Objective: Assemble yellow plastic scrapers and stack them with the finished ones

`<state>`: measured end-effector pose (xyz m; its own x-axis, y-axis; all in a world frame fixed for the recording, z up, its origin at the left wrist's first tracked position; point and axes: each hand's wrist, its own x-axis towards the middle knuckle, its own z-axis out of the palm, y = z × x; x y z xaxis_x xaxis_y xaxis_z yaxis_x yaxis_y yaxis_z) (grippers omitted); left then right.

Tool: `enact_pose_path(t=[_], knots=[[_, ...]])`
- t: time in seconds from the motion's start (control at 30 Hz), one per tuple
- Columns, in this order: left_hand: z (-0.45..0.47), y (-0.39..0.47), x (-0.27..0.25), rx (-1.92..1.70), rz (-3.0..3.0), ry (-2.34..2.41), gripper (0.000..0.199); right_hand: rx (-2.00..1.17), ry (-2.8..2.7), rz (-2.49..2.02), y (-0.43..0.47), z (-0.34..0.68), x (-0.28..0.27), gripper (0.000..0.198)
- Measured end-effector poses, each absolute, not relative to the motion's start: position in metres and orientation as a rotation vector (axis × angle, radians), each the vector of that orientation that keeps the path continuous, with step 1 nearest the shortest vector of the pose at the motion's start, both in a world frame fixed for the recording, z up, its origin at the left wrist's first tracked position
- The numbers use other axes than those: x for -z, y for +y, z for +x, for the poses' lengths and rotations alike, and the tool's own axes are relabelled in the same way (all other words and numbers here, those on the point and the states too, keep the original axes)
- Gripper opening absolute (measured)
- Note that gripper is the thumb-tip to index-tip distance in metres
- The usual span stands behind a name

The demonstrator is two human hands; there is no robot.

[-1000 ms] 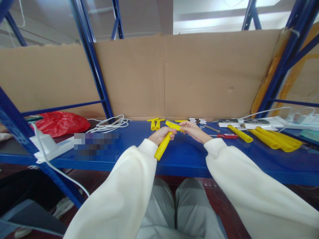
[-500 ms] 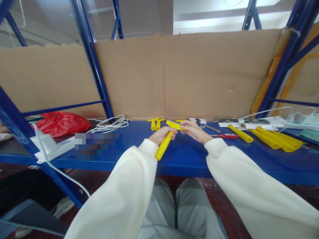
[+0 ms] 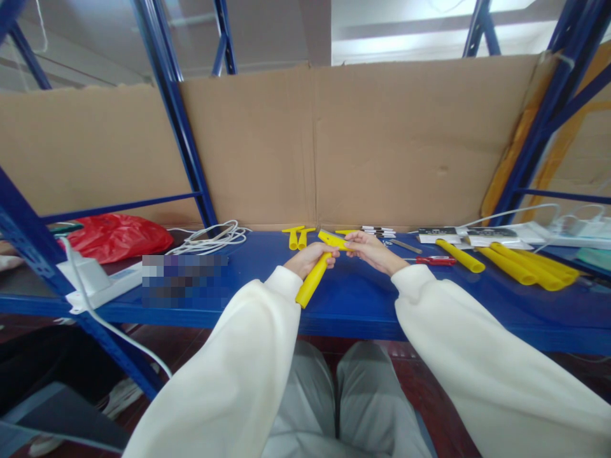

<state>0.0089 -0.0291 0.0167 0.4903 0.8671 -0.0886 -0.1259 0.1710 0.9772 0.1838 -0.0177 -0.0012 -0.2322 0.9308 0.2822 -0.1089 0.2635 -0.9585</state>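
Observation:
Above the blue table I hold a yellow scraper (image 3: pixel 312 282), its tubular handle slanting down toward me. My left hand (image 3: pixel 309 257) is closed round the upper handle, just below the flat head. At the head's right end, the fingers of my right hand (image 3: pixel 370 250) pinch the yellow plate (image 3: pixel 333 240). A dark strip runs along the head's far edge; whether it is a blade is too small to tell. My fingers hide part of the joint between head and handle.
Two yellow T-shaped scrapers (image 3: pixel 298 238) lie at the back. On the right are a red-handled screwdriver (image 3: pixel 436 261), several yellow tube handles (image 3: pixel 518 267) and black-and-white packets (image 3: pixel 436 235). White cable (image 3: pixel 210 240), a red bag (image 3: pixel 117 236) and a power strip (image 3: pixel 109 283) occupy the left.
Almost nothing differs. The handle's lower end has shifted very slightly left, with both hands keeping their grip.

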Motion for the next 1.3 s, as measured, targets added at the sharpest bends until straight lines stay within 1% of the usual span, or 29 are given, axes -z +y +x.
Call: enact_pose_path(t=[0.13, 0.33, 0.7, 0.8, 0.93, 1.0, 1.07, 1.17, 1.3], knots=[[0.008, -0.025, -0.014, -0.804, 1.207, 0.778, 0.011, -1.053, -1.561, -0.898, -0.015, 0.183, 0.002, 0.025], [0.008, -0.025, -0.013, -0.805, 1.209, 0.770, 0.011, -0.841, -1.711, -0.875, -0.011, 0.182, 0.006, 0.019], [0.008, -0.029, -0.017, -0.821, 1.185, 0.770, 0.012, -0.772, -1.798, -0.906, -0.006, 0.190, 0.012, 0.026], [0.008, -0.030, -0.017, -0.821, 1.150, 0.791, 0.013, -0.639, -1.847, -0.944, -0.005, 0.193, 0.012, 0.028], [0.007, -0.031, -0.018, -0.833, 1.113, 0.832, 0.015, -0.419, -1.940, -1.001, -0.005, 0.201, 0.009, 0.037], [0.007, -0.032, -0.019, -0.850, 1.103, 0.852, 0.016, -0.352, -2.014, -1.027, -0.005, 0.206, 0.007, 0.036], [0.007, -0.032, -0.019, -0.865, 1.092, 0.869, 0.017, -0.269, -2.115, -1.105, -0.006, 0.212, 0.005, 0.030], [0.006, -0.032, -0.019, -0.874, 1.069, 0.888, 0.018, -0.124, -2.222, -1.336, -0.006, 0.226, 0.002, 0.021], [0.003, -0.030, -0.018, -0.899, 1.043, 0.914, 0.018, 0.043, -2.172, -1.588, -0.001, 0.260, -0.004, 0.024]])
